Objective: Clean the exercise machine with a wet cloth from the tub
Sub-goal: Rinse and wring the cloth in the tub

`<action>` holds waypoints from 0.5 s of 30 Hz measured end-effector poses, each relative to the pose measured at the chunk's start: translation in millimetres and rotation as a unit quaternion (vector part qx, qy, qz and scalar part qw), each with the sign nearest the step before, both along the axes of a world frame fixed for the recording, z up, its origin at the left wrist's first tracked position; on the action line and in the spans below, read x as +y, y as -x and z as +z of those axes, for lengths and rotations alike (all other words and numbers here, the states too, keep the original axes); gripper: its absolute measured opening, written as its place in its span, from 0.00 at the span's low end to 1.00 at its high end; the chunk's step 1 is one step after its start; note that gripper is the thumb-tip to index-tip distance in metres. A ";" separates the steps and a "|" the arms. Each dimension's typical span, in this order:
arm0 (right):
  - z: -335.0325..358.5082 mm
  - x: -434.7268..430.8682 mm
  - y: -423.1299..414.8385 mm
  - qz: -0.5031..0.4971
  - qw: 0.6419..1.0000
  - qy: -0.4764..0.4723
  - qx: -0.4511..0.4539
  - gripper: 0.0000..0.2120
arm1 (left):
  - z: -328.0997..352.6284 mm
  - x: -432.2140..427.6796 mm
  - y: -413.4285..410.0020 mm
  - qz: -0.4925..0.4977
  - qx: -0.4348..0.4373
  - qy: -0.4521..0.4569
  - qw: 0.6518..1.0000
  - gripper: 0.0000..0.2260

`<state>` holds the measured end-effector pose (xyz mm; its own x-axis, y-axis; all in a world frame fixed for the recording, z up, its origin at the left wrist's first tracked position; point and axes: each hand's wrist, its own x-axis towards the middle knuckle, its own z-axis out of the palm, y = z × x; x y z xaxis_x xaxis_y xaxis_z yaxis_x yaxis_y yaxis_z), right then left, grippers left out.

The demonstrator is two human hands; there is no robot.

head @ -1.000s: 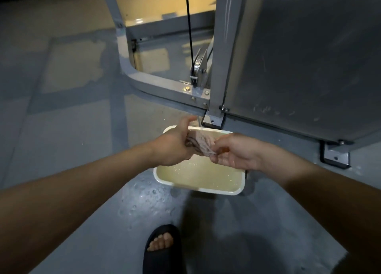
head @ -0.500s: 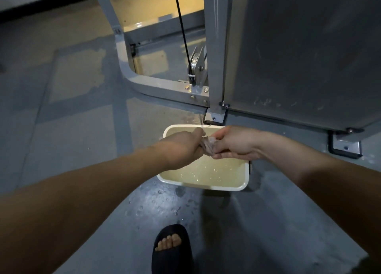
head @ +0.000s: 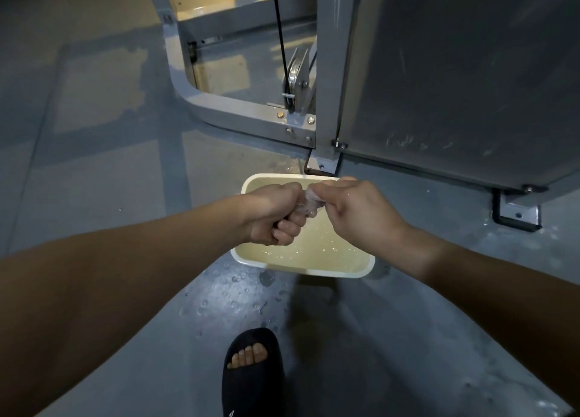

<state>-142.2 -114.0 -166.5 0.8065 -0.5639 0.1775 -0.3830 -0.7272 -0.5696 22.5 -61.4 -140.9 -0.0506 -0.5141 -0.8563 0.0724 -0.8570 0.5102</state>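
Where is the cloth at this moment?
Head view, centre: the cloth is gripped between the left hand and right hand, held above the white tub of water on the floor.

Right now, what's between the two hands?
Head view: only the cloth, a short twisted wad. The left hand grips one end and the right hand the other, above the tub of water.

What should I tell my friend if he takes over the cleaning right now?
Left hand: grips one end of the cloth.
Right hand: grips the other end, so the cloth is bunched tight between the fists.
Where: the cloth is held above the tub of water, which is on the floor by the exercise machine.
Done: the cloth looks wet.
Left: finish wringing it, then wipe the machine.
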 end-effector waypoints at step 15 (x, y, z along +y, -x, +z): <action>0.5 4.2 3.1 -0.253 0.872 -0.407 -0.105 0.03 | 0.9 -4.4 14.8 0.111 0.133 0.027 0.984 0.23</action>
<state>-145.3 -109.8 -166.1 0.4165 -0.8458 -0.3335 -0.3635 0.1813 -0.9138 7.7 -65.8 -140.0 -0.1506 -0.5820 -0.7991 0.3924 -0.7771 0.4920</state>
